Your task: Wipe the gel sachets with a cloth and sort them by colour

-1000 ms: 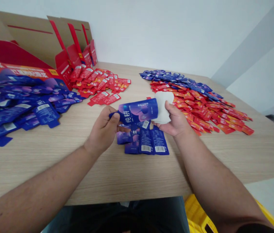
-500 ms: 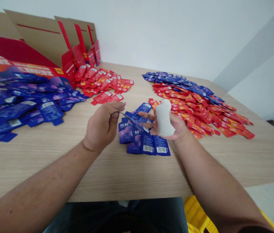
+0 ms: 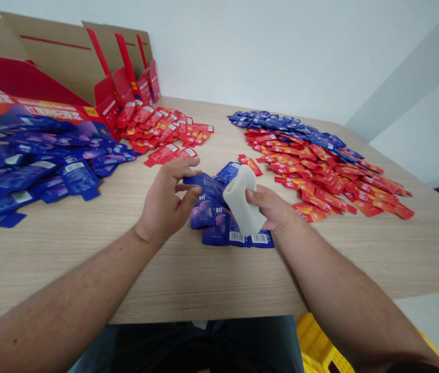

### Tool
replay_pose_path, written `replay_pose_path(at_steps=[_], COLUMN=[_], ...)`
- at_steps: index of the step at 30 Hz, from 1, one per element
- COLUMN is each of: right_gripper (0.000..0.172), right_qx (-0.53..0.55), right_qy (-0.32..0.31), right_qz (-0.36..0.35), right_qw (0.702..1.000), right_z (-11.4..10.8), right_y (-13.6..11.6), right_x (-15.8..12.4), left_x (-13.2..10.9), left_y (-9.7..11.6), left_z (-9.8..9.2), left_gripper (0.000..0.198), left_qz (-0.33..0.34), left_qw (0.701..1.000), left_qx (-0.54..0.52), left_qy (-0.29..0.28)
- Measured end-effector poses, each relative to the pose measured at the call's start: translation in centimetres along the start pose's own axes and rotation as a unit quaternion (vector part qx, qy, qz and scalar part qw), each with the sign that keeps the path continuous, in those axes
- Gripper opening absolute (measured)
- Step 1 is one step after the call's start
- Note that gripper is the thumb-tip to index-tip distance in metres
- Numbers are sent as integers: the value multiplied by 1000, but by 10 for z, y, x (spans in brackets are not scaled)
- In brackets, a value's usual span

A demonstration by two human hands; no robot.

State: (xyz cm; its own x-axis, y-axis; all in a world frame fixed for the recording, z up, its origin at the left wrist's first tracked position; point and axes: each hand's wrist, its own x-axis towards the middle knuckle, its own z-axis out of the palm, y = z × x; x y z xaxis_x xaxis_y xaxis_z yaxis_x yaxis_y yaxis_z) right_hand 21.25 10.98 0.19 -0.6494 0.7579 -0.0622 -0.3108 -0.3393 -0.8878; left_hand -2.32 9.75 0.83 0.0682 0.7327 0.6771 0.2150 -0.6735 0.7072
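Note:
My left hand has its fingertips and thumb closed on one end of a blue pouch with small print. The pouch is held tilted above the table. A folded white cloth, ribbed like knit fabric, is gripped by my right hand, with the thumb on its near face. The cloth meets the pouch's right end and hides part of it. Below both hands lie several more blue pouches, some showing barcodes, partly covered by the cloth.
A heap of blue pouches lies at left, with red pouches behind it. Open red cartons stand at the back left. To the right spreads a pile of red pouches edged by blue ones. A yellow crate sits below the table.
The white cloth has turned and moved left and down against the blue pouch. My right thumb now shows on top of the cloth. The pouch now shows its printed face more.

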Motion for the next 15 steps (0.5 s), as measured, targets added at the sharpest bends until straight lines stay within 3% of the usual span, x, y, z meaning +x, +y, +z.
replay_pose_path(at_steps=[3, 7, 10, 15], right_gripper=[51, 55, 56, 59], right_qx=[-60, -119, -149, -198], right_qy=[28, 66, 61, 43], right_qz=[-21, -38, -22, -6], right_qw=[998, 990, 987, 979], right_z=[-5, -9, -8, -6], right_y=[-7, -12, -15, -14], right_x=[-2, -6, -8, -8], left_x=[2, 4, 4, 4], left_y=[2, 5, 8, 12], left_z=[7, 11, 13, 15], left_gripper=[42, 43, 27, 19], left_qz=[-169, -354, -387, -405], left_qw=[973, 878, 850, 856], left_qx=[-156, -315, -347, -316], left_qy=[-14, -68, -79, -55])
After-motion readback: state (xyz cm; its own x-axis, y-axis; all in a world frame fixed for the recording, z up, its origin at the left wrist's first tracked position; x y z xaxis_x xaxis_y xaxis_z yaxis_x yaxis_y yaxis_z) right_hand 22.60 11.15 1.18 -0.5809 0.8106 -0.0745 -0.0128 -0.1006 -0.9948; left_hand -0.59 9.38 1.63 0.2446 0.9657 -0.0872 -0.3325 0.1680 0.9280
